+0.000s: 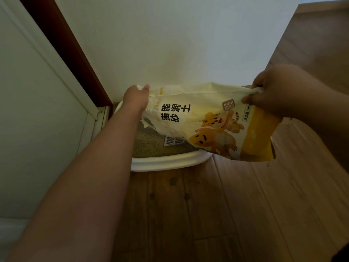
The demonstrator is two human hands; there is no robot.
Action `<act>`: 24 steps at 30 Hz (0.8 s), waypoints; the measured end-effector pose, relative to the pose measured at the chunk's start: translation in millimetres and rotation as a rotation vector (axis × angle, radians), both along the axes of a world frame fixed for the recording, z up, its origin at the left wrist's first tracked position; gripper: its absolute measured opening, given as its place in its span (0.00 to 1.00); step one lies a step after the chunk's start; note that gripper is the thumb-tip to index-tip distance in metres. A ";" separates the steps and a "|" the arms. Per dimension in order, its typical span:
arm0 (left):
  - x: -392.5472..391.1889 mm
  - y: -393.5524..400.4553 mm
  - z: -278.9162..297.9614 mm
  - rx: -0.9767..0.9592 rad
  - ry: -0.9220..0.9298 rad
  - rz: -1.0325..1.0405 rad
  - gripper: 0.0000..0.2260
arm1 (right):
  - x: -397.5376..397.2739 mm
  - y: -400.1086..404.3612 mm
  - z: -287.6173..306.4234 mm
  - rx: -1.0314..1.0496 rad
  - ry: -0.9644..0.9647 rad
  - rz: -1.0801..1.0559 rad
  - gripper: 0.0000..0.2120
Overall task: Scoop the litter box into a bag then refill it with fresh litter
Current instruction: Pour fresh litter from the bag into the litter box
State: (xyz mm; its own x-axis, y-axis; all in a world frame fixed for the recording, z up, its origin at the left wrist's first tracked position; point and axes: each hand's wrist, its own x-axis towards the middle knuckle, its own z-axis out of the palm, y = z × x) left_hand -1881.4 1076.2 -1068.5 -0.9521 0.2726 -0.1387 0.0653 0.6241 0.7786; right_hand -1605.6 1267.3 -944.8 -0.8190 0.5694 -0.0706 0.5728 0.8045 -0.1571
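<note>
**Litter bag held over the box in the corner**

I'm looking down at a wooden plank floor (pixel 217 205) with dark knots and a visible grain, running up to a plain pale wall (pixel 170 38). To my left stands a white panelled door (pixel 37 120) edged by a dark reddish-brown frame (pixel 62 44). The light is dim and yellowish.

The litter box (pixel 170 162) sits on the floor in the corner, against the wall and just beside the door frame. It is white plastic with a smooth, rounded, stepped rim. Inside lies a bed of fine grey-tan granular litter (pixel 149 144), and a white slotted scoop (pixel 172 141) rests on it, partly hidden behind the bag.

The litter bag (pixel 198 118) is crinkled, glossy plastic, cream with a solid yellow band at one end, printed with cartoon tigers and bold black characters (they read upside down from where I stand). It hangs slack and creased above the box, its yellow end reaching past the rim over the floor.

My left hand (pixel 135 97) reaches forward on a straight, outstretched arm and pinches the bag's upper left corner, thumb on top. My right hand (pixel 273 89) is raised nearer to me, fingers curled tightly round a bunched fold of the bag's upper right edge.
</note>
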 end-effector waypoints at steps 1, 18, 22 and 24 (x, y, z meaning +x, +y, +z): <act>0.6 -0.2 -3.2 0.002 -0.011 0.003 0.24 | -0.2 -1.6 0.8 0.002 -0.008 0.004 0.17; -3.2 3.6 -3.1 -0.167 -0.014 -0.004 0.27 | -1.1 -15.2 9.7 0.029 -0.030 0.029 0.19; -5.2 -7.1 -1.0 -0.149 -0.027 0.002 0.28 | -3.4 -19.7 12.7 0.032 -0.016 0.049 0.18; -6.6 -10.6 -0.5 -0.114 -0.027 0.011 0.28 | -4.3 -21.6 14.4 0.025 0.001 0.047 0.18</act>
